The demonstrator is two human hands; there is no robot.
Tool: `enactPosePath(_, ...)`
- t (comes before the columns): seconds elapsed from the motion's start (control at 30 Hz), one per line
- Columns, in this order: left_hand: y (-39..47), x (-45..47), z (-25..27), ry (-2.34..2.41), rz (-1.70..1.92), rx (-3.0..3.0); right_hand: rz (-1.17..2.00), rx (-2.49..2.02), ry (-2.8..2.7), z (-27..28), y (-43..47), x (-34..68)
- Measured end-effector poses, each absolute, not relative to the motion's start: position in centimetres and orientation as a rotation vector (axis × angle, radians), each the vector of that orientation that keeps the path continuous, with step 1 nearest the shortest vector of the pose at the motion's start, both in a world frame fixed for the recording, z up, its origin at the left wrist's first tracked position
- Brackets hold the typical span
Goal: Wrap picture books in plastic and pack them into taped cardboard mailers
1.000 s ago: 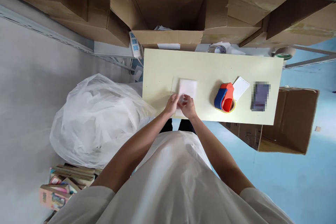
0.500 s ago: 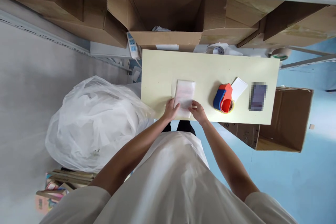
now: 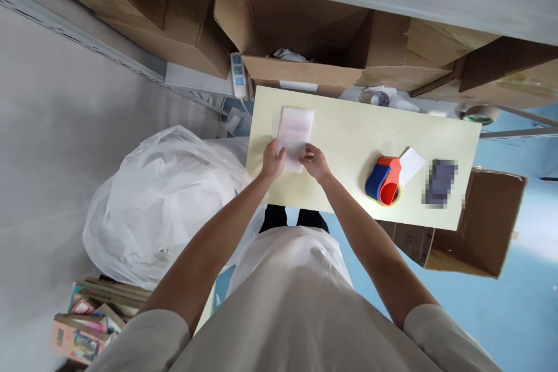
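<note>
A flat, pale pinkish-white packet in thin translucent wrapping (image 3: 295, 131) lies on the cream tabletop (image 3: 344, 139), towards its left end. My left hand (image 3: 273, 161) is closed on the packet's lower left edge, thumb on top. On the lower right edge, my right hand (image 3: 315, 163) holds the packet with fingers curled in. The fingertips under the edges are hidden. To the right on the table stands a red and blue tape dispenser (image 3: 384, 180), with a white card (image 3: 411, 166) touching or close beside it.
A blurred-out dark rectangular item (image 3: 440, 183) lies near the table's right end. Behind the table are open cardboard boxes (image 3: 305, 71), a power strip (image 3: 238, 75) and tape rolls (image 3: 480, 114). A big translucent bag (image 3: 165, 203) sits at left; another carton (image 3: 492, 221) stands at right.
Both hands have moved the packet away from the table's near edge, towards the back. The whole view has tilted and shifted a little. Dispenser and card keep their places on the table.
</note>
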State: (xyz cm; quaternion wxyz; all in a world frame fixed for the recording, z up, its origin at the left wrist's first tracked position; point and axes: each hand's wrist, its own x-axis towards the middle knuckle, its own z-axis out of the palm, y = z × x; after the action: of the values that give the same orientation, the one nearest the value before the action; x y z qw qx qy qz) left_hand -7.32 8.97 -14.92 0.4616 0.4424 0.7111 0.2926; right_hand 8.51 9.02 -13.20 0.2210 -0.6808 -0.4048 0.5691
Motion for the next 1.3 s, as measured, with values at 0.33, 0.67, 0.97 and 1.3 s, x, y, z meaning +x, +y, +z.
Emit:
enactPosePath(0.33,15.6,-11.0,-15.3,1.739,0.772,1.132,1.517,-1.720,-1.202,-15.1,15.8,4.5)
enactPosePath(0.67,11.2,-10.3,-12.5,1.699,0.672,1.421,1.334,-1.817,-1.211,-12.3,9.8,6.7)
enactPosePath(0.97,0.8,-7.9,-8.2,1.395,0.436,1.488,1.318,-2.009,-1.198,-10.0,-4.4,13.9)
enactPosePath(1.3,-6.9,-8.9,-3.7,1.622,0.527,1.149,1.416,-1.658,-1.700,-7.3,-3.2,15.9)
